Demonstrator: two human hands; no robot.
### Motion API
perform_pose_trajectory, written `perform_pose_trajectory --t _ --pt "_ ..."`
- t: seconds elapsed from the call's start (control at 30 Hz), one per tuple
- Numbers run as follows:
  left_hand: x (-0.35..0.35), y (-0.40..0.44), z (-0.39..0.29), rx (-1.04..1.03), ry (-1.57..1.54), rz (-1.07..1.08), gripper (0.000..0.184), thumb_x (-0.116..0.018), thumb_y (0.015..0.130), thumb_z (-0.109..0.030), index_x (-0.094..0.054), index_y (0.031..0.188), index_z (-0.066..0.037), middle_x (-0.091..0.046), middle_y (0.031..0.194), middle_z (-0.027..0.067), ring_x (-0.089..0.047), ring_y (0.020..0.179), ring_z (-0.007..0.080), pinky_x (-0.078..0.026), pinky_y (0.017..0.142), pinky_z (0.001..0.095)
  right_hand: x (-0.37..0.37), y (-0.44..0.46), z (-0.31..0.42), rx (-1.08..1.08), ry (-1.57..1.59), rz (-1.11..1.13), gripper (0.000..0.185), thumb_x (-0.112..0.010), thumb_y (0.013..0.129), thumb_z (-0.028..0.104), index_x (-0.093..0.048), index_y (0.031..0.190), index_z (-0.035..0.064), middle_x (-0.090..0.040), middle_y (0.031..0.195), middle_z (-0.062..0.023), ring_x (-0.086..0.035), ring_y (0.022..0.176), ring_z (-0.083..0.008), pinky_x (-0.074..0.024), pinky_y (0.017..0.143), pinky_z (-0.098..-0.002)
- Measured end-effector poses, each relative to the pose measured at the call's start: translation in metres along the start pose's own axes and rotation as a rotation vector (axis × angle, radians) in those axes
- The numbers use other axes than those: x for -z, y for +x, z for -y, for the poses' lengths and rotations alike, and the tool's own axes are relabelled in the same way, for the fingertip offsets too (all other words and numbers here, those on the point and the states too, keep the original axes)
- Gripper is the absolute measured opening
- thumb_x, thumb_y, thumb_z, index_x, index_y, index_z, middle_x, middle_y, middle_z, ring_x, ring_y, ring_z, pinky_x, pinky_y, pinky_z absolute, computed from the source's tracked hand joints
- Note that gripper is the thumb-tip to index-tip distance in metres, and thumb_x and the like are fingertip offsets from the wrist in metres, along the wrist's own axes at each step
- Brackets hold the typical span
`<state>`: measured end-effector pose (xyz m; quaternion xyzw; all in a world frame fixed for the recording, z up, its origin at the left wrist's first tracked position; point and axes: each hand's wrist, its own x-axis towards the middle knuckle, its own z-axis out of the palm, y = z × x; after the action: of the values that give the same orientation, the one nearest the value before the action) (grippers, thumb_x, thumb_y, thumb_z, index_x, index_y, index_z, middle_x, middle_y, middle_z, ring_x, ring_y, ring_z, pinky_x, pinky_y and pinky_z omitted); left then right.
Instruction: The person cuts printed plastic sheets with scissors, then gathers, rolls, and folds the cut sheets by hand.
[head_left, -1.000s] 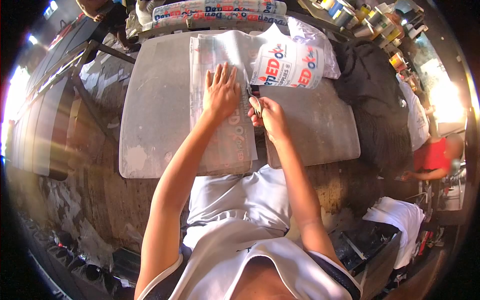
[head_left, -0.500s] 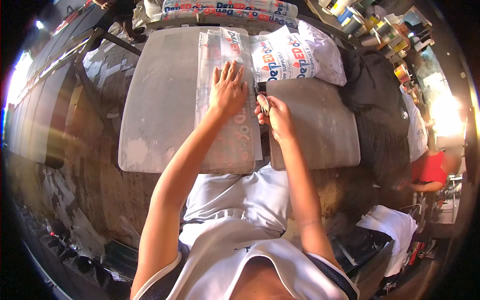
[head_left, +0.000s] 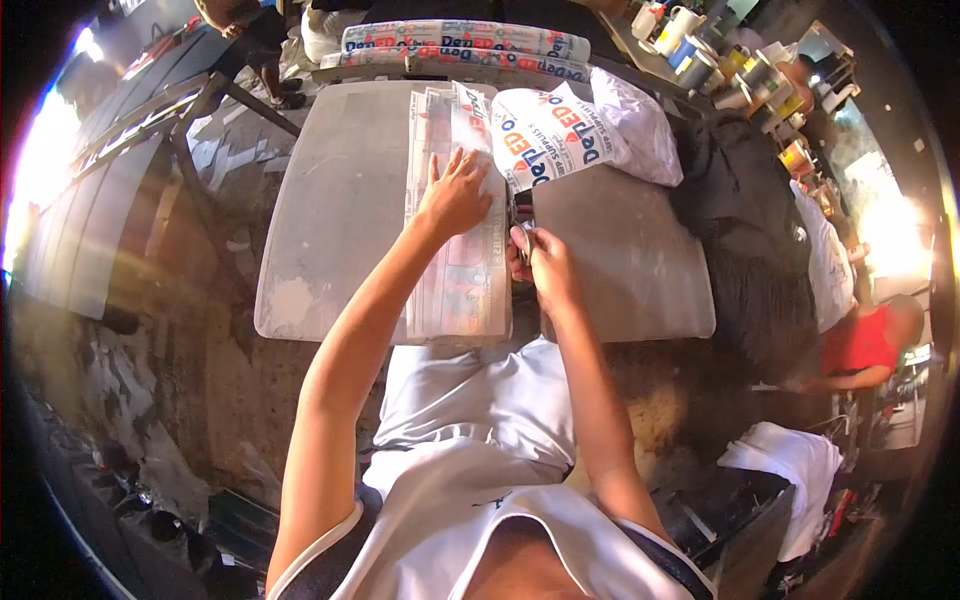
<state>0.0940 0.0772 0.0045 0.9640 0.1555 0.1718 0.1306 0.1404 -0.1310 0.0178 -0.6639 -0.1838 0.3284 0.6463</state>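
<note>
My left hand (head_left: 458,198) lies with its fingers stretched out on a clear printed plastic sheet (head_left: 455,285). Beneath that sheet is the left grey board (head_left: 335,200). In my right hand (head_left: 547,265), fingers wrap round the metal handles of what look like scissors (head_left: 524,238), held at the gap between the two boards. The blades are mostly hidden. Beyond the right hand, white plastic printed with blue and red letters (head_left: 555,140) lies across the gap and the top of the right grey board (head_left: 630,255), its near corner tilted.
Printed plastic rolls (head_left: 465,45) lie behind the boards. A white plastic bundle (head_left: 640,130) and dark cloth (head_left: 745,240) sit to the right. Cones of thread (head_left: 700,65) stand at the back right. A person in red (head_left: 858,345) is at the far right; another person's legs show at the back left.
My right hand has come toward my body along the gap with the scissors. The printed plastic beyond it has turned and its near corner hangs lower. My left hand remains on the sheet.
</note>
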Motion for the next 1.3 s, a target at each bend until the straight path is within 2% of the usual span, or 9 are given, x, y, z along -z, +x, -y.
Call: perform_pose_trajectory --t 0.33,0.4,0.5,0.6,0.67,0.9,1.13,1.27,1.3 --pt "-0.016 0.042 -0.035 0.214 -0.423 -0.462 0.032 -0.058 0.099 -0.029 -0.071 0.105 0.000 -0.070 0.106 0.0226 -0.069 0.100 0.0389 -0.052 0.089 0.0488 -0.002 -0.007 -0.006 -0.007 0.013 -0.036 0.032 -0.069 0.102 0.035 -0.063 0.095 0.0039 -0.068 0.078 -0.0061 -0.064 0.063 -0.0131 -0.0540 0.058 -0.0287" --pt "-0.014 0.065 -0.038 0.579 -0.720 -0.249 0.044 -0.061 0.100 -0.038 -0.069 0.106 0.005 -0.072 0.105 0.0254 -0.073 0.087 0.0357 -0.056 0.079 0.0445 -0.005 -0.008 -0.004 -0.021 0.011 -0.056 0.033 -0.068 0.102 0.036 -0.062 0.095 0.0043 -0.067 0.077 -0.0062 -0.063 0.060 -0.0127 -0.0538 0.057 -0.0284" --pt "-0.014 0.079 -0.048 0.590 -0.760 -0.287 0.053 -0.072 0.097 -0.035 -0.059 0.124 0.009 -0.074 0.101 0.0230 -0.074 0.080 0.0285 -0.058 0.072 0.0391 -0.005 -0.008 -0.005 -0.016 0.007 -0.027 0.036 -0.066 0.103 0.038 -0.060 0.094 0.0034 -0.067 0.074 -0.0055 -0.063 0.058 -0.0121 -0.0536 0.056 -0.0277" --pt "-0.069 0.105 -0.047 0.430 -1.103 -0.573 0.072 -0.082 0.090 -0.021 -0.043 0.143 0.008 -0.074 0.099 0.0181 -0.072 0.081 0.0211 -0.057 0.069 0.0348 -0.005 -0.006 -0.006 -0.022 0.003 -0.021 0.035 -0.064 0.104 0.037 -0.061 0.094 0.0028 -0.067 0.075 -0.0060 -0.063 0.058 -0.0122 -0.0540 0.056 -0.0280" --pt "0.005 0.068 -0.085 0.406 -1.319 -0.350 0.084 -0.083 0.085 -0.015 -0.034 0.152 0.003 -0.072 0.117 0.0220 -0.072 0.100 0.0293 -0.056 0.086 0.0375 -0.006 -0.003 -0.004 -0.011 -0.001 -0.017 0.034 -0.061 0.105 0.034 -0.061 0.094 0.0020 -0.067 0.075 -0.0066 -0.063 0.059 -0.0125 -0.0544 0.057 -0.0285" --pt "0.045 0.001 -0.121 -0.172 -0.887 0.053 0.025 -0.073 0.093 -0.013 -0.071 0.114 0.000 -0.075 0.103 0.0141 -0.071 0.097 0.0188 -0.053 0.090 0.0355 -0.003 -0.003 -0.021 0.055 0.012 -0.059 0.027 -0.052 0.105 0.022 -0.062 0.097 -0.0015 -0.068 0.077 -0.0102 -0.066 0.061 -0.0158 -0.0575 0.058 -0.0309" --pt "0.089 -0.036 -0.128 -0.080 -0.793 0.523 0.027 -0.065 0.093 -0.009 -0.071 0.118 -0.003 -0.076 0.105 0.0135 -0.072 0.099 0.0231 -0.054 0.094 0.0366 -0.007 -0.017 -0.031 0.330 -0.058 -0.156 0.021 -0.056 0.103 0.021 -0.063 0.112 0.0037 -0.065 0.082 -0.0047 -0.063 0.064 -0.0127 -0.0550 0.062 -0.0282" --pt "0.080 -0.038 -0.101 -0.472 -0.885 0.462 0.026 -0.061 0.095 -0.010 -0.072 0.119 -0.004 -0.075 0.112 0.0108 -0.070 0.107 0.0207 -0.052 0.099 0.0367 -0.011 -0.019 -0.030 0.525 0.017 -0.116 0.020 -0.055 0.104 0.022 -0.062 0.107 0.0029 -0.064 0.080 -0.0058 -0.063 0.062 -0.0131 -0.0526 0.059 -0.0276" --pt "0.077 -0.033 -0.093 -0.392 -1.068 0.398 0.026 -0.060 0.097 -0.011 -0.072 0.119 -0.005 -0.074 0.115 0.0098 -0.068 0.109 0.0201 -0.051 0.100 0.0372 -0.008 -0.024 -0.020 0.277 0.044 -0.059 0.021 -0.055 0.105 0.022 -0.061 0.104 0.0026 -0.064 0.079 -0.0064 -0.062 0.062 -0.0130 -0.0516 0.058 -0.0274"
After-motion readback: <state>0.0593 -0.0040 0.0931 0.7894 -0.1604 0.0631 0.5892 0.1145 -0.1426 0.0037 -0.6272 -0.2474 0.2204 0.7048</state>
